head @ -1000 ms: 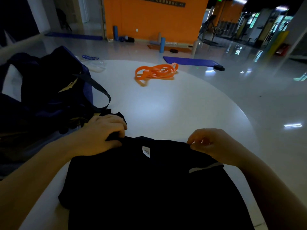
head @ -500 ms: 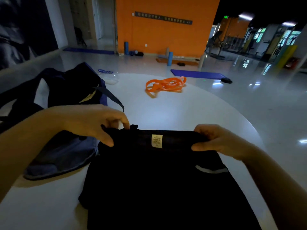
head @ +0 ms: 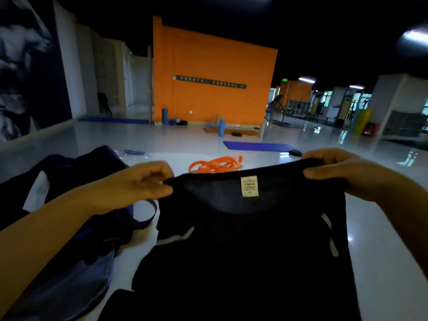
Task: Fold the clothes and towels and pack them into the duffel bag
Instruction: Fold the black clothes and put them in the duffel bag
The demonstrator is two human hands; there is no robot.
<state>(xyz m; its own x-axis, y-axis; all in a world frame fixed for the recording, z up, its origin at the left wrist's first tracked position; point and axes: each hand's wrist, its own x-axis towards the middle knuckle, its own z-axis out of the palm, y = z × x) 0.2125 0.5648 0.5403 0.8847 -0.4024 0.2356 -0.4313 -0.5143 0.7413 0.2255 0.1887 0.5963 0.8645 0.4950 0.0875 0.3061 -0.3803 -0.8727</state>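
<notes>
A black T-shirt (head: 250, 246) with a white neck label and pale sleeve stripes hangs in front of me, held up by its shoulders above the white round table (head: 143, 258). My left hand (head: 141, 181) pinches the left shoulder. My right hand (head: 340, 172) grips the right shoulder. The dark blue duffel bag (head: 69, 205) lies open on the table at the left, its strap looping out beside the shirt. The shirt's lower part hides much of the table.
Orange resistance bands (head: 215, 163) lie at the table's far side. A clear plastic packet with a blue item (head: 134, 153) sits behind the bag. Beyond the table are a glossy gym floor, blue mats (head: 259, 145), foam rollers and an orange wall.
Both hands have lifted the shirt by its shoulders from the table up into the air and spread it wider. My head has tilted up, showing more of the room.
</notes>
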